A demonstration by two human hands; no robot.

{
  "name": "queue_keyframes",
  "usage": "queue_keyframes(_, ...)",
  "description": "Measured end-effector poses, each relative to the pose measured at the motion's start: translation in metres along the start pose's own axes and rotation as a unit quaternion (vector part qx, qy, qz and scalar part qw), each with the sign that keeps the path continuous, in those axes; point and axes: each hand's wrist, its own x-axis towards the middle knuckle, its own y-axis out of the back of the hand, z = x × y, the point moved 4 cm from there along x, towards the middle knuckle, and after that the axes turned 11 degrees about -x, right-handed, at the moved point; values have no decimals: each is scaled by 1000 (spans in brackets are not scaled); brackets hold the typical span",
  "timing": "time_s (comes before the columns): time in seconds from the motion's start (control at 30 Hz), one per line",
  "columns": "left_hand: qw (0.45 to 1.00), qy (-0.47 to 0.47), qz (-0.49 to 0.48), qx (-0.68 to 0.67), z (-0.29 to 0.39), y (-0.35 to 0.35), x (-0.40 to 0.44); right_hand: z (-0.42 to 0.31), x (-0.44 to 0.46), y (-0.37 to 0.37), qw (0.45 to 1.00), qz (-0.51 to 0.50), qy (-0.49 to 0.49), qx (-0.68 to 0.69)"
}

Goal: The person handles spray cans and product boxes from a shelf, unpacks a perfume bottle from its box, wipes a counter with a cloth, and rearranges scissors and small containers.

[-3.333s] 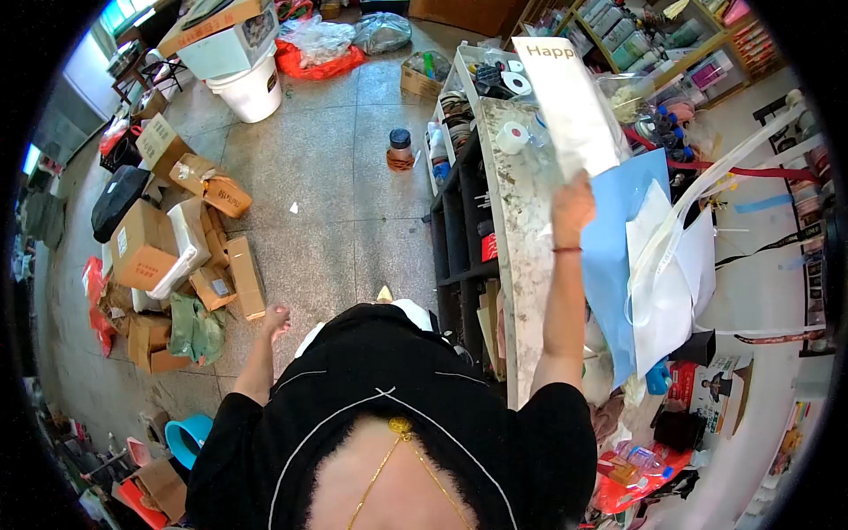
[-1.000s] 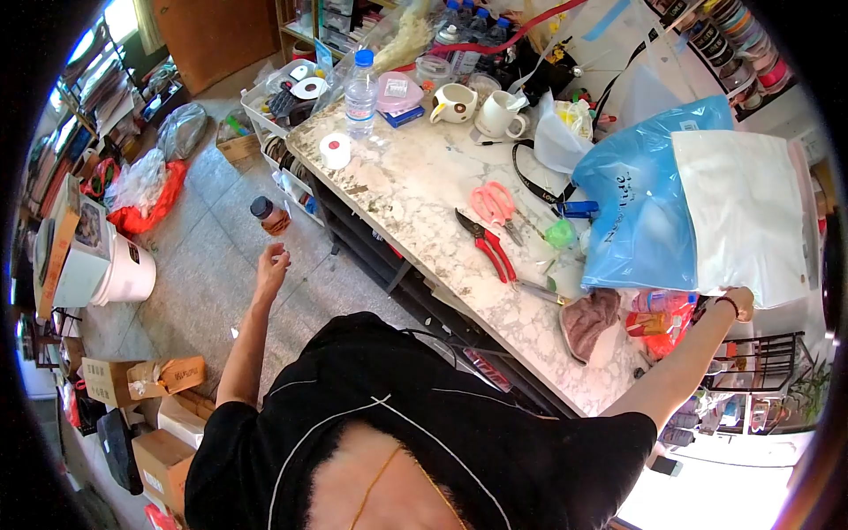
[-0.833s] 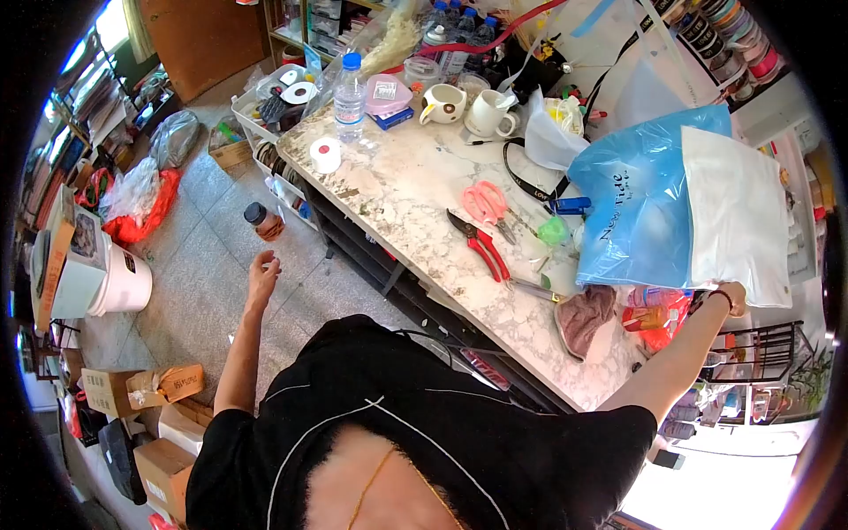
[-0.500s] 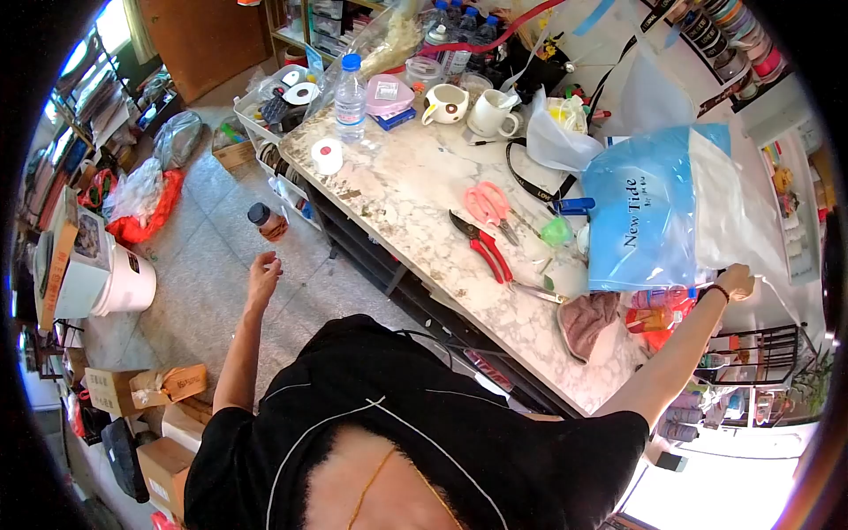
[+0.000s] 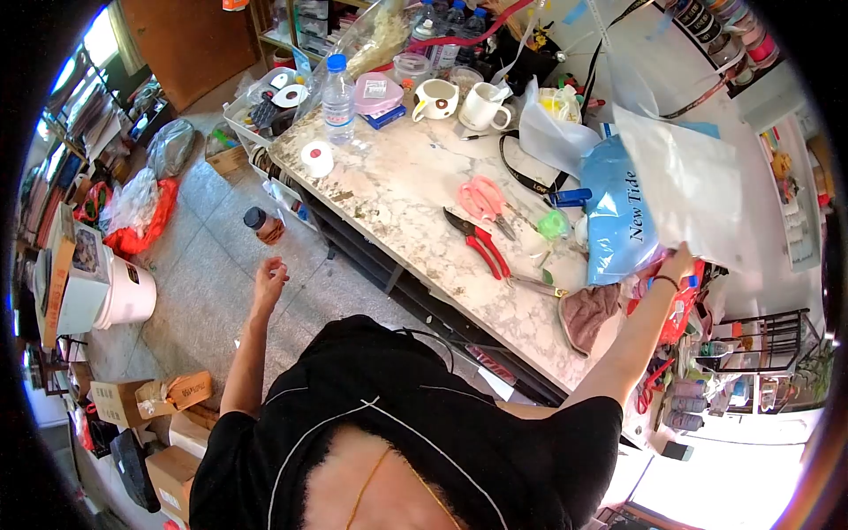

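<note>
My right hand [image 5: 677, 264] reaches over the right end of the table, its fingers closed on the lower edge of a translucent white plastic sheet [image 5: 689, 181]. The sheet hangs over the right part of a blue plastic bag [image 5: 611, 212] printed "New Tide". Just below the hand are a red bag [image 5: 678, 320] and a brown cloth [image 5: 586, 318]. My left hand [image 5: 270, 278] hangs over the floor beside the table, fingers loosely bent and apart, with nothing in it.
On the marble-patterned table [image 5: 389, 190] lie red-handled pruning shears [image 5: 481, 245], pink scissors [image 5: 484, 201] and a blue clip [image 5: 570, 197]. Farther back stand a water bottle [image 5: 337, 104] and two mugs. A dark-lidded jar [image 5: 261, 224] stands on the floor near my left hand.
My right hand has moved left and toward me with the white sheet, which now covers more of the blue bag. My left hand has hardly moved.
</note>
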Motion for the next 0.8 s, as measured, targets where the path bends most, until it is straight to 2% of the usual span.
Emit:
queue_keyframes(0.03,1000,2,-4,-2,-3,1,1,12,-5,-32,975,-66,-89,193)
queue_keyframes(0.07,1000,0,-1,-3,1,1,-1,19,-12,-60,915,-107,-183,343)
queue_keyframes(0.1,1000,10,2,5,7,0,-4,24,-20,-79,851,-140,-258,436)
queue_keyframes(0.17,1000,18,7,13,6,2,-6,30,-33,-102,804,-168,-318,474)
queue_keyframes(0.33,999,35,5,32,0,3,-5,14,-68,-78,877,-159,-293,345)
queue_keyframes(0.4,999,40,-2,32,-6,5,-2,12,-79,-64,934,-146,-254,203)
queue_keyframes(0.43,998,46,-10,32,-8,5,-2,8,-78,-58,949,-181,-203,158)
queue_keyframes(0.47,998,47,-8,33,-10,6,-1,2,-82,-57,949,-184,-202,158)
queue_keyframes(0.53,998,50,-4,22,-11,7,-2,-4,-93,-47,953,-87,-268,110)
queue_keyframes(0.57,998,52,-1,23,-11,8,-4,-7,-96,-50,962,-49,-262,57)
queue_keyframes(0.6,998,53,0,20,-11,8,-5,-10,-98,-50,963,-52,-259,56)
queue_keyframes(0.73,998,66,0,12,-12,9,-11,-46,-128,-18,983,-31,-178,-11)
queue_keyframes(0.8,997,74,13,4,-20,12,-13,-71,-138,-12,996,-5,-64,-54)
